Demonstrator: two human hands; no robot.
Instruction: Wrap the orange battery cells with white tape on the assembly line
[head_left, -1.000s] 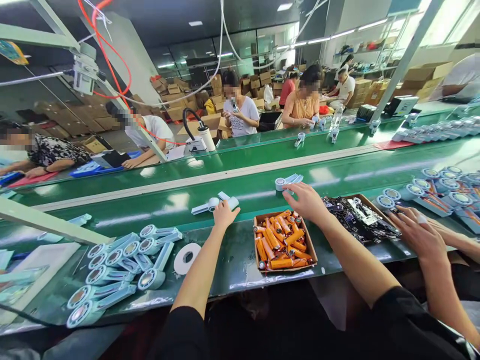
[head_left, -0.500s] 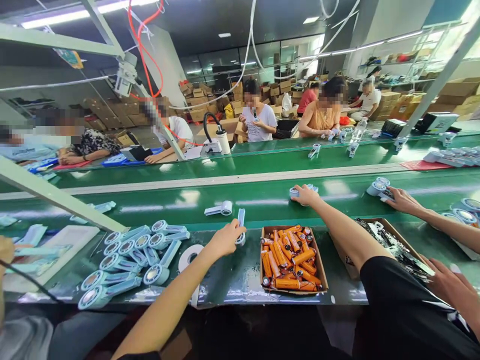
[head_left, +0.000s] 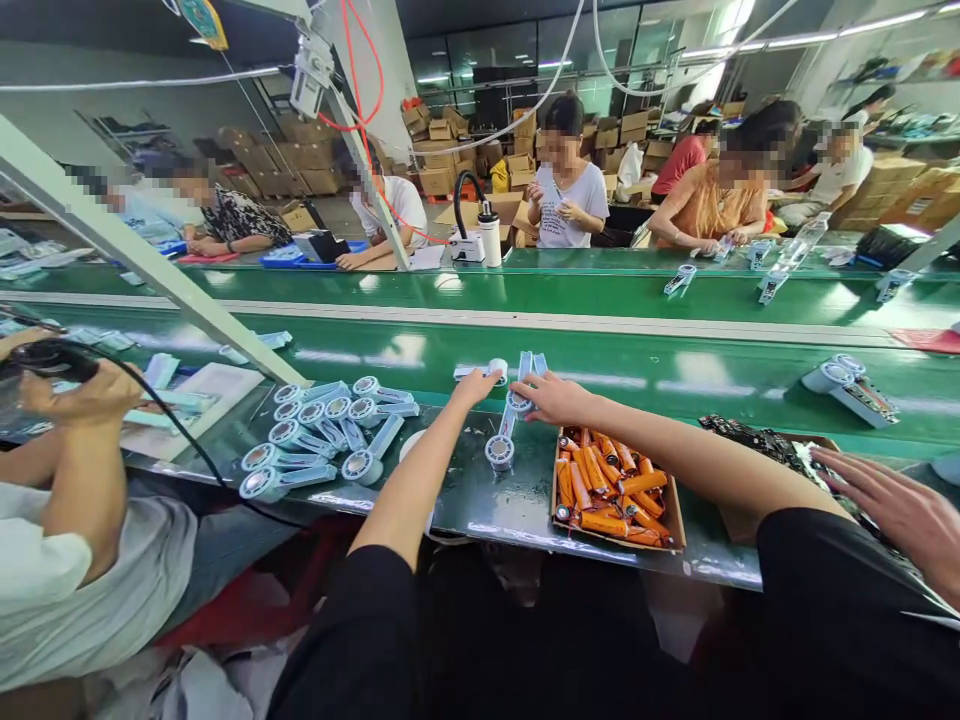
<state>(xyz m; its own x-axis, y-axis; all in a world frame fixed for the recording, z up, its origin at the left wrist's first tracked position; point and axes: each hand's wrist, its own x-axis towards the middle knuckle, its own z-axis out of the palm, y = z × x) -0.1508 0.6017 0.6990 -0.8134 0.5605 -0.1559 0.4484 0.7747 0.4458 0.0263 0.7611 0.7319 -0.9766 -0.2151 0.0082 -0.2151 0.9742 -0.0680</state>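
Looking down at a worn green conveyor belt (head_left: 375,340) with a dark tabletop (head_left: 465,500) along its near edge. Reaching forward with both bare hands. With the left hand (head_left: 477,386), touching the round end of a pale blue piece (head_left: 496,371) lying sideways on the belt; cannot tell whether pinched. With the right hand (head_left: 553,398), covering the round ends of two upper blue pieces (head_left: 526,366), straight handles side by side and pointing away; fingers bent over them, grip hidden.

Just below, on the tabletop, a lower blue piece (head_left: 499,452) with its round end toward the viewer. To the left, a pile of blue pieces (head_left: 322,430), and a white disc (head_left: 411,445) partly behind the left forearm. To the right, an open box of orange cylinders (head_left: 555,500), then a container of dark parts (head_left: 750,440) near a co-worker's hand (head_left: 892,495). Farther right on the belt, a separate blue piece (head_left: 847,385).
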